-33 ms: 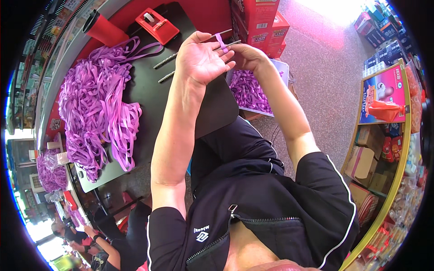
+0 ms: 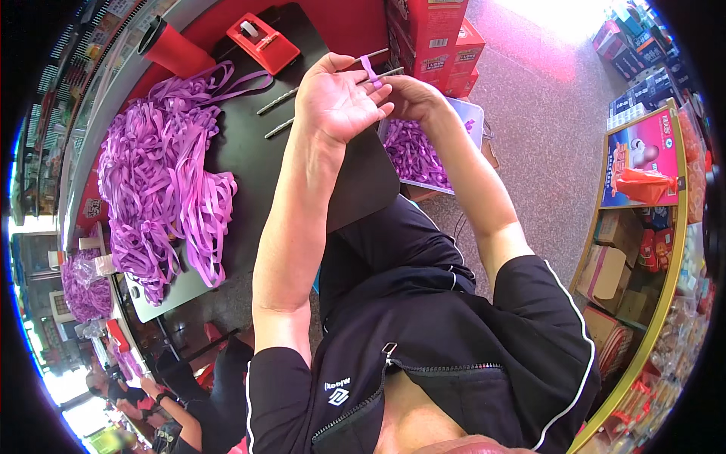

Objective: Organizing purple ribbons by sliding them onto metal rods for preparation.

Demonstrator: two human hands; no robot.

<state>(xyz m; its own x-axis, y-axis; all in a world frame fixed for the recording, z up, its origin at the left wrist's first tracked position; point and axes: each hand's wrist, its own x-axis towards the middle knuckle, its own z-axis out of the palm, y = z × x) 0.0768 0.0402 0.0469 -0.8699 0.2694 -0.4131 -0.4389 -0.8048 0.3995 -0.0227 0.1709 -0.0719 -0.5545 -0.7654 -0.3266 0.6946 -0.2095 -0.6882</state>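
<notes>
Two thin metal rods (image 2: 278,129) with a twisted surface reach out over the table, side by side, and pass behind my left hand. A short purple ribbon (image 2: 370,69) spans the rods near their far ends. My left hand (image 2: 336,106) is palm up and open, thumb apart, its fingertips beside the ribbon. From the right, my right hand (image 2: 417,97) bends in, its fingers closed at the ribbon's lower end; most of them are hidden behind the left fingertips.
A large heap of purple ribbon (image 2: 162,178) covers the left of the dark table (image 2: 352,189). Behind it stand a red tumbler (image 2: 175,49) and a red tape dispenser (image 2: 262,45). A plastic tub (image 2: 473,121) of purple pieces sits right, near stacked red boxes (image 2: 427,38). Other people (image 2: 181,416) are lower left.
</notes>
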